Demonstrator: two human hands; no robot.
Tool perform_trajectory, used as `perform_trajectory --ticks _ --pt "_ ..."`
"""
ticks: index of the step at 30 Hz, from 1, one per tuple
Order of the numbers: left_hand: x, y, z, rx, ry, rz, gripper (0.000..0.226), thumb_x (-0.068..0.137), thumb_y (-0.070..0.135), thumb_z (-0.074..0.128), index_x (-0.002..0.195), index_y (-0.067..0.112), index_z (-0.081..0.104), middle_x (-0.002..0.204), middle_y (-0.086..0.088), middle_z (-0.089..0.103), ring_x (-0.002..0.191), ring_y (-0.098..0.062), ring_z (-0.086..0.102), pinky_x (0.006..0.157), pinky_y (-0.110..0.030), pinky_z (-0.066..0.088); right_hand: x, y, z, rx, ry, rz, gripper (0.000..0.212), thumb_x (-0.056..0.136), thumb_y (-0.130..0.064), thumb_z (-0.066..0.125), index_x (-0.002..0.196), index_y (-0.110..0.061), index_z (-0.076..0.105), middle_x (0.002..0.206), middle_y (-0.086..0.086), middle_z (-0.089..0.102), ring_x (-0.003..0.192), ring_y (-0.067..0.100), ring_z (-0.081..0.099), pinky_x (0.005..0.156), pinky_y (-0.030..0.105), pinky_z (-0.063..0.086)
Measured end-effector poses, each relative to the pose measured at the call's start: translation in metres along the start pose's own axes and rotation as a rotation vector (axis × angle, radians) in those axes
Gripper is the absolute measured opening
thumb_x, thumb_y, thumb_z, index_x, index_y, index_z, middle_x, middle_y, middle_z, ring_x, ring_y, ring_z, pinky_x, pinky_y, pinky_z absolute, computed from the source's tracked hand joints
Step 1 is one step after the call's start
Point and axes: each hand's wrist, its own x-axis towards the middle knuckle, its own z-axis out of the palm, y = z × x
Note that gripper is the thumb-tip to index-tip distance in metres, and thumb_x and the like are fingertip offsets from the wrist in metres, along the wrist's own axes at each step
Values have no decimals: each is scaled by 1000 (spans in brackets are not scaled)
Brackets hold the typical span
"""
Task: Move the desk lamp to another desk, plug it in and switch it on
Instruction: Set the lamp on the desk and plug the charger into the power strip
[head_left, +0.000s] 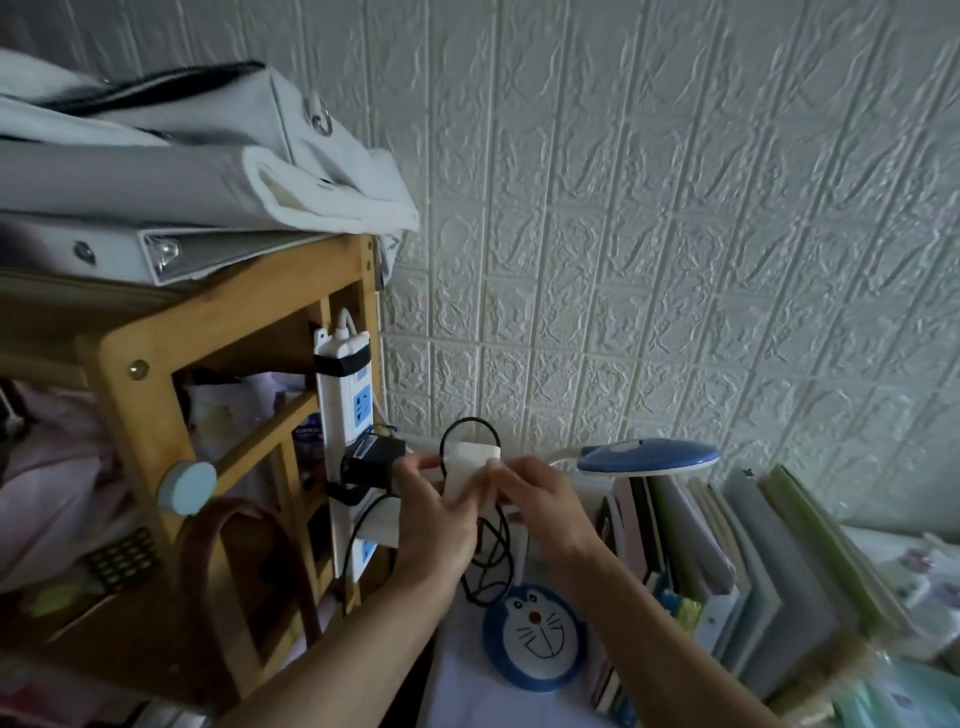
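- Far left, a wooden shelf (156, 364) carries folded grey bags (197, 171) on its top.
- A brown strap (208, 561) loops at the shelf's near side, below a pale blue knob (187, 487).
- On the shelf's right post, a white power strip (345, 415) is fixed upright with black tape, one blue socket showing free near the top.
- A black adapter (371, 460) sits plugged into the strip, just below that blue socket.
- Left hand (434, 525) is right beside the adapter, fingers closed on the left edge of a white adapter (470, 467).
- Black cord (485, 551) arcs over the white block and drops in loops between the two wrists.
- Right hand (545, 501) pinches the white block's right side, thumb and forefinger on it; both hands grip the same piece.
- Below the hands, the lamp base (535, 639), round, blue with a cartoon cat face, rests on the white surface (457, 691).
- The lamp head (647, 454), blue and flat, stands out to the right on a white neck, above the books, unlit.
- Right of the base, a row of books (769, 571) leans upright along the surface.
- Behind it all, a white embossed brick-pattern wall (675, 208).
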Motion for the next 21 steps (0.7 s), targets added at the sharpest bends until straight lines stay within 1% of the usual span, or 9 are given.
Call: perform_trajectory --ticks 2,4,6,9,11,13,16,18,21 --pt "3 3 -1 -19 4 -17 34 83 26 67 102 20 40 80 7 55 66 -3 54 42 -5 41 -1 -6 1 -45 -49 -15 26 85 -31 63 61 -23 68 61 -5 65 56 1 57 52 10 44" --pt "5 4 -3 -41 1 -49 28 85 28 64 103 20 44 88 1 59 70 -9 56 52 -16 45 0 -10 0 -125 -67 -13 14 84 -33 64 73 -23 68 65 -12 64 60 -3 57 53 8 44" --pt "5 6 -5 -62 -9 -77 27 86 30 62 106 18 49 97 -4 61 78 -15 59 62 -26 44 2 -13 -2 -230 -44 -42 18 86 -29 60 82 -14 70 62 -11 60 57 2 53 55 15 41" --pt "3 10 -7 -80 -48 -93 33 84 29 65 112 16 54 93 -1 64 77 -12 62 60 -25 44 2 -15 0 -299 -5 -73 20 87 -25 56 86 -10 68 59 -8 55 51 5 47 54 24 38" --pt "2 13 -7 -91 -47 -112 35 80 29 70 109 19 52 89 2 64 77 -13 62 59 -25 45 0 -15 1 -280 30 -72 13 87 -25 57 99 -21 58 71 -14 60 63 1 55 57 19 42" --pt "0 15 -7 -100 -32 -128 37 77 28 73 104 19 50 86 1 63 76 -15 63 60 -28 48 -1 -14 1 -232 50 -67 23 87 -25 59 109 -27 52 84 -15 63 82 3 61 66 16 45" --pt "-2 20 -8 -119 -38 -130 29 78 25 72 97 16 54 86 -5 65 77 -22 63 66 -34 49 -4 -19 4 -219 35 -84 5 87 -23 56 90 -25 59 84 -12 64 84 8 62 71 19 47" --pt "-3 23 -10 -131 -49 -111 14 83 27 66 90 18 57 84 -6 66 75 -20 63 65 -31 49 -6 -23 8 -202 -8 -88 14 89 -23 53 79 -28 61 77 -11 63 75 5 59 66 19 45" --pt "-3 26 -12 -134 -67 -107 17 92 28 53 96 13 61 93 -11 67 83 -22 63 70 -33 48 -8 -27 11 -251 -52 -83 22 89 -35 56 94 -17 66 86 -6 65 80 6 61 68 19 46"
